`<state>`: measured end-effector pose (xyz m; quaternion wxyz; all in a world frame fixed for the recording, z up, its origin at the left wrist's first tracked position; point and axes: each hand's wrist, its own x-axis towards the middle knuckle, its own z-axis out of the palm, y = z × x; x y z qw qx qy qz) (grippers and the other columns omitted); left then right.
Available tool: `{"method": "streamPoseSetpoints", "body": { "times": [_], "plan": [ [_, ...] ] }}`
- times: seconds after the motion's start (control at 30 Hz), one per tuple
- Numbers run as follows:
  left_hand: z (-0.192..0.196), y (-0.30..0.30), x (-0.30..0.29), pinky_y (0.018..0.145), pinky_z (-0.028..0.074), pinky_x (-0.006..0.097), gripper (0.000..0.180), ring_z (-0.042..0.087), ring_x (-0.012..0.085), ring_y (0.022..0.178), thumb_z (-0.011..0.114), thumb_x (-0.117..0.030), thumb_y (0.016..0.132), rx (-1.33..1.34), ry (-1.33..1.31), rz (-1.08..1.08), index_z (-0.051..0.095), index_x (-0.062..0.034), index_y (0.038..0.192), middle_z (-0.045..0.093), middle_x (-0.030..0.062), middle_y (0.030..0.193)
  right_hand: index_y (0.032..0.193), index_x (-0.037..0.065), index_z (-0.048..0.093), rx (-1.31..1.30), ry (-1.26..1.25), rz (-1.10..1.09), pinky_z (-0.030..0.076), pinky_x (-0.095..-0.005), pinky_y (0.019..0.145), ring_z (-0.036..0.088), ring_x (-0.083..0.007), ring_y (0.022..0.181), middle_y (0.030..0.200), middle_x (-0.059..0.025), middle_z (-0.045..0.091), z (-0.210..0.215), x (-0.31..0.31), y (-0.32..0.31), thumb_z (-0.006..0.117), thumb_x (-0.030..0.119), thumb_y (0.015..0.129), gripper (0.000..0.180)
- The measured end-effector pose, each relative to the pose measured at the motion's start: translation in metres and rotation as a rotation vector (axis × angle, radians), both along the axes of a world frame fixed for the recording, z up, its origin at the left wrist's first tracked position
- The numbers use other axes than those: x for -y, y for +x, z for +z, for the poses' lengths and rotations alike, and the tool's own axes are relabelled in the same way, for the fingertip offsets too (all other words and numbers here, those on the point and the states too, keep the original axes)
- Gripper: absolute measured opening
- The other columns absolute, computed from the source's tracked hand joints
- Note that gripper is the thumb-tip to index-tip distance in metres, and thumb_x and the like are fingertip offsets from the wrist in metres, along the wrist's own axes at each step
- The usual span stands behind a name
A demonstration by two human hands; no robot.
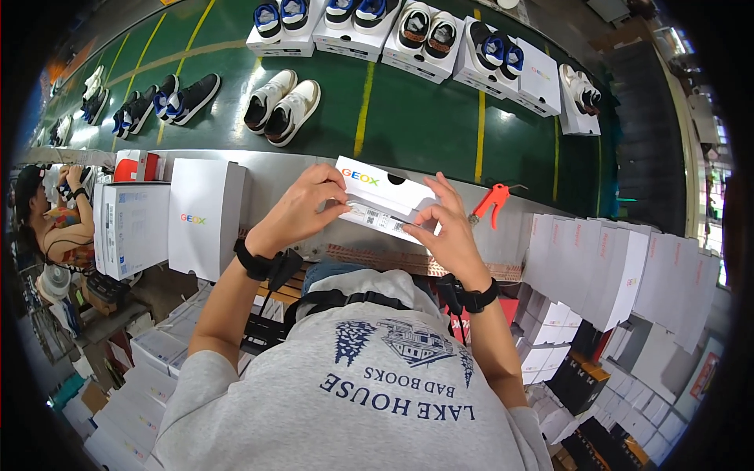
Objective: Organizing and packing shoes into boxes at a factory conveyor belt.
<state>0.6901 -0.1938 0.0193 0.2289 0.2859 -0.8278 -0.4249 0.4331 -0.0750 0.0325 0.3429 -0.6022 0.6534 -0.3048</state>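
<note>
A white shoe box (407, 198) with a colourful logo and a dark half-round notch is in front of me, over the metal edge of the bench. My left hand (308, 202) grips its left end, thumb and fingers bent together at the corner. At the right end my right hand (449, 229) holds the box, its thumb and forefinger close together near the lower edge and other fingers raised behind. Between the hands, a printed label (375, 219) shows on the side facing me. A red air blow gun (491, 206) lies just right of my right hand.
Beyond the box runs a green conveyor (424, 129) with yellow lines, carrying white sneakers (283, 108), dark sneakers (188, 100) and shoe-topped boxes (420, 59). White boxes stand at left (206, 212) and right (585, 267). A co-worker (59, 216) is at far left.
</note>
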Motion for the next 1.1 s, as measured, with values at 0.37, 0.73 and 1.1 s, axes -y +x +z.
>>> {"method": "streamPoseSetpoints", "body": {
  "times": [0.37, 0.73, 1.1],
  "plan": [
    [-0.002, 0.003, 0.001, 0.088, 0.046, 0.036, 0.014, 0.056, 0.029, 0.099, 0.075, -0.004, 0.076, 0.0, -0.006, 0.001, 0.064, 0.0005, 0.084, 0.057, 0.0107, 0.101, 0.084, 0.006, 0.062, -0.035, -0.025, 0.051, 0.039, -0.0433, 0.107, 0.026, -0.0366, 0.144, 0.146, -0.0164, 0.042, -0.007, 0.0, 0.001, 0.081, 0.011, 0.074, 0.022],
    [0.002, -0.03, -0.037, 0.104, 0.041, 0.043, 0.038, 0.051, 0.0342, 0.12, 0.06, 0.0, 0.078, -0.013, -0.473, -0.279, 0.057, 0.002, 0.115, 0.056, 0.0179, 0.122, 0.118, 0.004, 0.047, 0.066, -0.204, -0.09, 0.041, -0.04, 0.102, 0.048, -0.035, 0.123, 0.137, -0.0217, 0.043, -0.045, 0.013, 0.002, 0.06, 0.01, 0.094, 0.028],
    [-0.033, -0.034, -0.048, 0.114, 0.031, 0.046, 0.056, 0.039, 0.0337, 0.137, 0.055, -0.006, 0.083, 0.29, -0.641, -0.289, 0.043, 0.0009, 0.137, 0.041, 0.0217, 0.145, 0.121, 0.004, 0.049, -0.099, -0.319, -0.147, 0.033, -0.0447, 0.104, 0.046, -0.035, 0.121, 0.131, -0.0183, 0.048, -0.066, 0.015, 0.024, 0.045, 0.017, 0.101, 0.024]
  ]
}}
